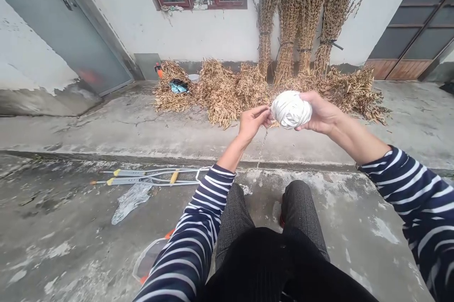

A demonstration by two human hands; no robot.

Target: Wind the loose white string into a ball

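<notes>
A ball of white yarn (291, 110) is held up in front of me at about the middle of the view. My right hand (319, 114) wraps round its right side, thumb on top and fingers beneath. At the ball's left edge my left hand (254, 122) is closed in a pinch on a strand of the yarn; the fingertips partly hide it. Below the left hand a thin pale strand (262, 148) hangs down toward the concrete. On the ground between my feet lies a small white tangle (245, 189).
Heaps of dry stalks (223, 89) lie along the wall, with tied upright bundles (289, 23) leaning behind. A pair of crutches (152, 176) and a clear plastic bag (133, 200) lie left of my legs. A low concrete step edge (106, 156) crosses ahead. An orange-and-clear container (149, 259) sits lower left.
</notes>
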